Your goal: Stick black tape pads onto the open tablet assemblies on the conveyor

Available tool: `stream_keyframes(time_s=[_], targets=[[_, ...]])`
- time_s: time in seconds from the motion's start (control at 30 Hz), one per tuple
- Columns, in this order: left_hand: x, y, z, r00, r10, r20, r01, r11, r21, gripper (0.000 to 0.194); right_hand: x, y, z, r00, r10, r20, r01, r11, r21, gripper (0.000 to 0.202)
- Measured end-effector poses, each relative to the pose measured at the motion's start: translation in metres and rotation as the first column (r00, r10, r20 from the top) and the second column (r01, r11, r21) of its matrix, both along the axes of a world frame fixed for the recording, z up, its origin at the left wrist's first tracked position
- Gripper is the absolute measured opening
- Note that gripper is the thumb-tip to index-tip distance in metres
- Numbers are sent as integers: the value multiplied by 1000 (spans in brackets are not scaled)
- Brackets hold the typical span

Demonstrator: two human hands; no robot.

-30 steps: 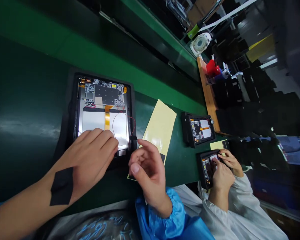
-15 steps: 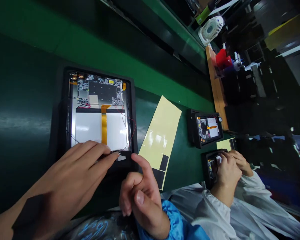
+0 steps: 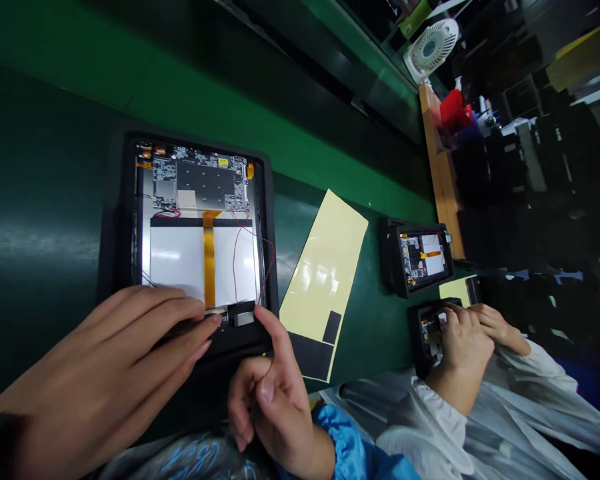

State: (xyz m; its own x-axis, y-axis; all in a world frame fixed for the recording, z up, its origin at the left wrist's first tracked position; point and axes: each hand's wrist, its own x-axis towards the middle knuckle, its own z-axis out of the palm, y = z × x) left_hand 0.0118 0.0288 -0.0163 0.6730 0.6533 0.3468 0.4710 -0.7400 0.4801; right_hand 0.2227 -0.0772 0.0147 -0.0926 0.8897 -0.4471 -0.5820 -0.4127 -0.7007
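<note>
An opened tablet (image 3: 227, 267) lies in a black frame in front of me. Its circuit board (image 3: 205, 183) is at the top, with a white battery (image 3: 177, 260) below, crossed by an orange ribbon cable (image 3: 209, 260). At the lower right edge sits a small silver block with a black strip (image 3: 243, 315); thin red wires loop above it. My right hand (image 3: 280, 407) holds its index finger out at the block's right end, the other fingers curled loosely around nothing. My left hand (image 3: 140, 360) reaches over the tablet's lower edge, fingers stretched, tips just left of the block.
A yellow sheet (image 3: 325, 267) with black adhesive pieces (image 3: 310, 357) lies right of the tablet. Further right are another opened tablet (image 3: 425, 257) and a co-worker's hands (image 3: 463, 347) over a third. A white fan (image 3: 433, 47) and wooden ledge (image 3: 443, 180) stand behind.
My left fingertips have drawn back left from the silver block, uncovering it. My right index finger has shifted left to its end. The red wire now bows out in a wider loop.
</note>
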Motion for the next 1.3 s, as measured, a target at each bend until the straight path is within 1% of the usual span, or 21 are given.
stream_keyframes(time_s=[0.1,0.2,0.27,0.37,0.43,0.5,0.6,0.67,0.7,0.77,0.83,1.0,1.17,1.23,1.3], targets=[[7,3,8,996,34,78,-32,999,-29,47,-1,-1,-2,1000,-16,17,16,1000,-5,88],[16,8,16,998,-1,64,-3,998,61,53,-1,-3,-3,999,-22,39,23,1000,-4,91],[21,12,20,999,-4,45,-1,992,123,59,-2,-5,-4,998,-22,54,22,1000,-9,93],[27,17,24,999,18,36,-23,988,150,68,-3,-6,-4,998,-35,51,36,999,-6,91],[30,22,27,999,23,34,-27,989,148,70,-4,-6,-4,997,-57,44,57,998,6,88],[30,26,29,1000,15,20,-18,988,156,70,-5,-6,-4,997,-74,39,73,997,17,86],[25,30,30,999,-44,13,41,976,215,67,-6,-7,-5,997,-76,27,75,996,38,84],[20,30,29,995,-100,3,96,963,252,55,-6,-7,-6,997,-73,27,72,996,43,84],[18,30,29,992,-126,-8,124,962,245,47,-5,-7,-6,997,-71,32,70,997,36,86],[15,29,29,986,-164,-26,165,967,194,42,-5,-8,-7,997,-59,40,58,998,13,90],[15,31,29,984,-171,-44,175,974,144,43,-4,-8,-7,998,-49,39,49,999,-4,93],[17,39,29,980,-180,-79,191,968,163,48,-3,-8,-7,998,-61,12,61,998,3,92],[11,33,24,987,-160,-11,161,984,71,51,-3,-7,-7,999,-30,18,30,1000,-3,100],[8,31,23,982,-190,10,189,981,48,53,-2,-7,-8,1000,-20,13,20,1000,5,101],[6,34,23,969,-246,10,244,967,69,51,-2,-7,-9,1000,-18,0,18,1000,15,100]])
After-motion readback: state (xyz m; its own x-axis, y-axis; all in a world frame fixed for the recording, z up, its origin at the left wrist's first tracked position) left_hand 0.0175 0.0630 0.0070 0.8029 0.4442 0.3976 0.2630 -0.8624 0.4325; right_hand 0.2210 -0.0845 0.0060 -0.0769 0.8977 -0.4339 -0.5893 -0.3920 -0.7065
